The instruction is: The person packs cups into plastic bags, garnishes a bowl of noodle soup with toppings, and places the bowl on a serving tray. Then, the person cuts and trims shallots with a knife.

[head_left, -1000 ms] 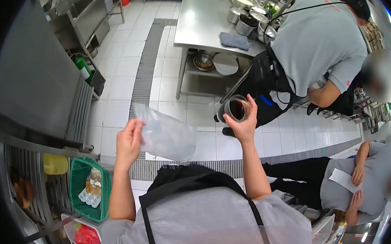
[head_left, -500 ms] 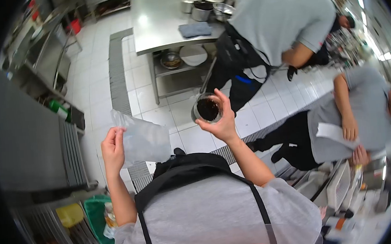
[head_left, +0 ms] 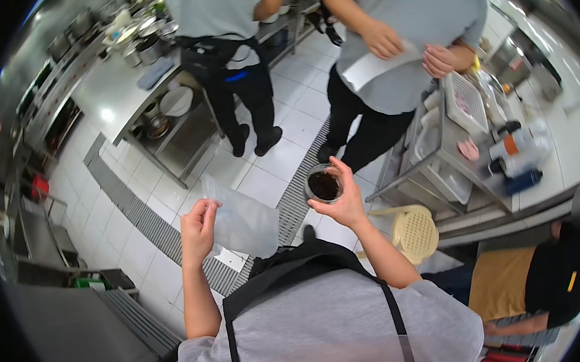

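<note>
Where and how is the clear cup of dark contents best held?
Grip the clear cup by its outer wall, likely from the right, curling around it as the right hand does: the wall is round, and the mouth, with dark contents visible inside, is better left free.

One bare left hand (head_left: 198, 229) and one bare right hand (head_left: 345, 203) are counted up front, making two; between them, one translucent plastic bag (head_left: 248, 230) and one clear round cup of dark contents (head_left: 323, 186) are tallied. Two grey-shirted co-workers (head_left: 406, 8) are spotted, plus one person in black and tan (head_left: 506, 283). One pale yellow plastic stool (head_left: 417, 234), one folded blue-grey cloth (head_left: 156, 74) and one white paper sheet (head_left: 378, 68) are added.
</note>
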A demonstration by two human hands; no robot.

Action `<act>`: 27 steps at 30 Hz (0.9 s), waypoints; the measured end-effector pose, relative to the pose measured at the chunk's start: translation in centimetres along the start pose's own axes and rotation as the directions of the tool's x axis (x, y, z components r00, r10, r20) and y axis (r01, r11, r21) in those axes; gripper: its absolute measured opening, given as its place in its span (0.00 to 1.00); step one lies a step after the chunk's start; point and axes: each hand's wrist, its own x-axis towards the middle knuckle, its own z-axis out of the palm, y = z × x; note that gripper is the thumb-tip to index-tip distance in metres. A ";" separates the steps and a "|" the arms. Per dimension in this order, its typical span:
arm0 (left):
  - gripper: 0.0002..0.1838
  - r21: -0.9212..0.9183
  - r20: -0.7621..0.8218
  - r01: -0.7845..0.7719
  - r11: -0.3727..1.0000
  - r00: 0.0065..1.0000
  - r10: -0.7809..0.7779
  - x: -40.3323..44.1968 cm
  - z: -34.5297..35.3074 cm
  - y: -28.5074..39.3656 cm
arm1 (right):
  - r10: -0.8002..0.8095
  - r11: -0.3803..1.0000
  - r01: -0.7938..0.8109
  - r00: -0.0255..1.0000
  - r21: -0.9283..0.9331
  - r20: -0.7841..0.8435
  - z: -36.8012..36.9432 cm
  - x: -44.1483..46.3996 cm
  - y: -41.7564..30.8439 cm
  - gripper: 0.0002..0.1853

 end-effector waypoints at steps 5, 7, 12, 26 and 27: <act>0.08 -0.045 0.139 -0.166 0.985 0.975 0.171 -0.5 6.7 3.8 | 0.017 0.991 -0.047 0.972 -0.124 -0.233 -7.8 -4.5 1.7 0.47; 0.07 -0.060 0.206 -0.184 0.981 0.960 0.192 -0.9 10.4 6.0 | 0.061 0.995 -0.082 0.956 -0.063 -0.286 -10.8 -6.1 3.3 0.47; 0.07 -0.114 0.423 -0.284 0.952 0.853 0.305 -2.4 24.0 12.6 | 0.077 0.982 -0.134 0.930 -0.135 -0.359 -21.7 -10.4 7.8 0.46; 0.05 -0.159 0.568 -0.511 0.845 0.653 0.501 -5.0 47.5 23.6 | 0.191 0.926 -0.341 0.789 -0.159 -0.584 -43.5 -16.6 18.2 0.45; 0.05 -0.165 0.570 -0.510 0.844 0.649 0.504 -5.0 48.0 23.9 | 0.109 0.919 -0.316 0.780 -0.237 -0.616 -45.0 -15.9 18.4 0.45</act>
